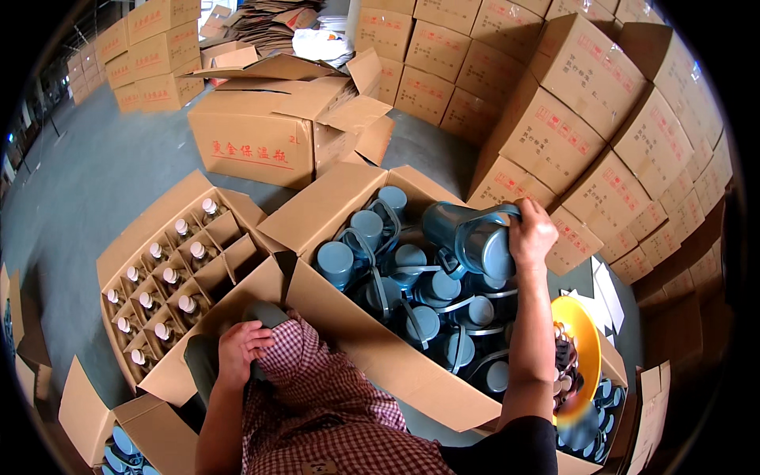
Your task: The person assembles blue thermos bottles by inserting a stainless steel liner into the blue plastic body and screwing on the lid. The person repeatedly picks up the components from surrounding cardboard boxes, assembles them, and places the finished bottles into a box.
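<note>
Above the open carton of jug shells (pixel 372 348), at its far right corner, your right hand (pixel 530 233) holds one blue-grey jug shell (pixel 467 233). Item: a plastic outer casing, cylindrical, slate blue, with a moulded loop handle along its upper side. It lies tilted on its side in the air, its flat closed base turned toward you and its mouth pointing away to the left. Your fingers are curled over the handle end at the shell's right, thumb and fingers closed on it; the fingertips themselves are hidden behind the plastic.

Inside the same carton, below and left of the lifted shell: many more shells of the same colour, heaped loosely, some upright with round bases showing, some on their sides with handles crossing.

Left of that carton: a second open box with cardboard dividers (pixel 170 273), one silvery flask with a pale cap in each cell.

Near edge of the carton, left: your left hand (pixel 241 348) rests on the checked cloth (pixel 317 396) over your knee, fingers bent and pressed together on the fabric, holding nothing else.

Right of the carton: a yellow basin (pixel 582 332), tilted, with small dark parts inside.

Behind the carton: stacked sealed cartons (pixel 586 119), rising to the right.
</note>
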Demonstrator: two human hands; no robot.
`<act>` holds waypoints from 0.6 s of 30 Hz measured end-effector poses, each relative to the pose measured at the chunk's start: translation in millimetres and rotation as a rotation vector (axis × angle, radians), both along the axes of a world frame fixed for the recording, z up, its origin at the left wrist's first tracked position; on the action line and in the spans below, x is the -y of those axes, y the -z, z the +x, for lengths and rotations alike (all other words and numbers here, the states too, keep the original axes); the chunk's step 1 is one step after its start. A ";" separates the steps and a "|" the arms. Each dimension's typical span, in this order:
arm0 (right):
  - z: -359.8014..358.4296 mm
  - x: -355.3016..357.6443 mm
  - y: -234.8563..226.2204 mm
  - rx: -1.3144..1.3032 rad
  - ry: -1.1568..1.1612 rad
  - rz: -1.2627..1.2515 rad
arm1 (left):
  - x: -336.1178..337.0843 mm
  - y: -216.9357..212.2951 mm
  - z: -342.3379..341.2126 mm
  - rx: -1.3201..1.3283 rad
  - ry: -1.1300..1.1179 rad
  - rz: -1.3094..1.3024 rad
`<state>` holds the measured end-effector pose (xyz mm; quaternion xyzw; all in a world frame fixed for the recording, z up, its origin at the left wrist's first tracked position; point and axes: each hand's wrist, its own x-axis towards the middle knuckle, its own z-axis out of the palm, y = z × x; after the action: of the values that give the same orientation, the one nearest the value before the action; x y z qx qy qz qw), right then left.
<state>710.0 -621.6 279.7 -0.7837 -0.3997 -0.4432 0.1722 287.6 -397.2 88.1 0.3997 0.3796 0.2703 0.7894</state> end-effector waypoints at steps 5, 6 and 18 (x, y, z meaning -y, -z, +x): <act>1.4 -43.7 -13.6 0.056 -0.032 -0.199 | -1.2 5.6 -4.5 0.013 -0.022 0.006; 2.9 -49.9 -17.4 0.054 -0.028 -0.226 | -1.9 5.5 -4.0 0.006 -0.025 0.005; 43.3 -50.5 -63.1 -0.067 0.297 -0.316 | -14.9 -30.2 61.1 -0.028 0.144 0.088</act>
<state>753.3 -571.1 342.8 -0.8656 -0.3386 -0.3690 -0.0067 348.7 -382.3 118.2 0.4638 0.3485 0.2237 0.7832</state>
